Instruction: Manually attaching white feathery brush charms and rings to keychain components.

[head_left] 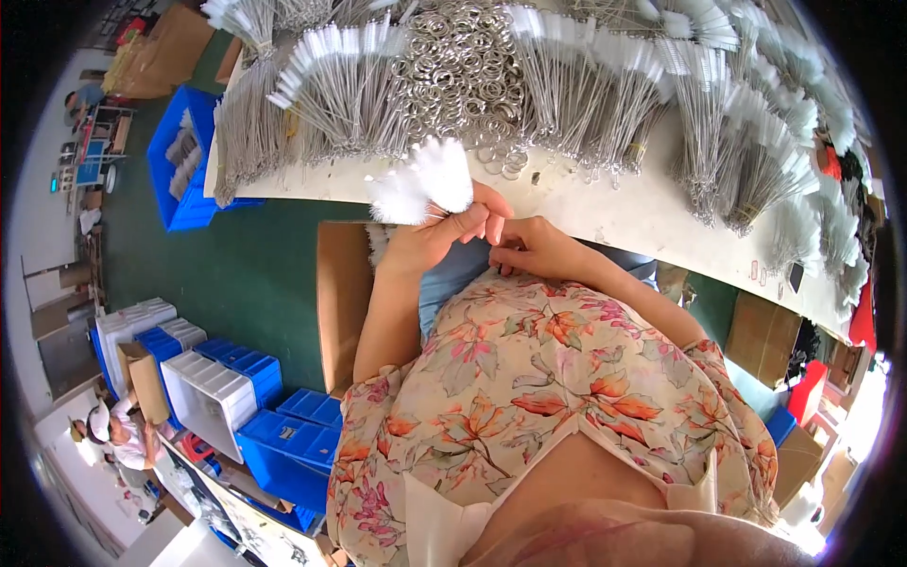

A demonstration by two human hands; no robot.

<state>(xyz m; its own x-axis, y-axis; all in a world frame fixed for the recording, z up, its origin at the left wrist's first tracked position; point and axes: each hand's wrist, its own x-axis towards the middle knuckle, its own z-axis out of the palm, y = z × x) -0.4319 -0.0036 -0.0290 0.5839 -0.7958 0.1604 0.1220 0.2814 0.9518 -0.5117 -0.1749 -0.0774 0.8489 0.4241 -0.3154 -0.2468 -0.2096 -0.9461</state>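
Observation:
In my left hand is a small bunch of white-bristled wire brushes, gripped between thumb and fingers with the bristle heads pointing up and away from me. My right hand is close beside it, over my lap. Its fingers are curled and pinched together near where the brush wires would end, but those ends are hidden behind the hands. Whatever the right fingers hold is too small or too covered to make out. Just beyond both hands, a heap of metal split rings lies on the table.
Bundles of similar brushes flank the rings, with more bundles at right. A cardboard box stands left of my lap. Blue crates and a blue bin sit on the green floor. Another person is far left.

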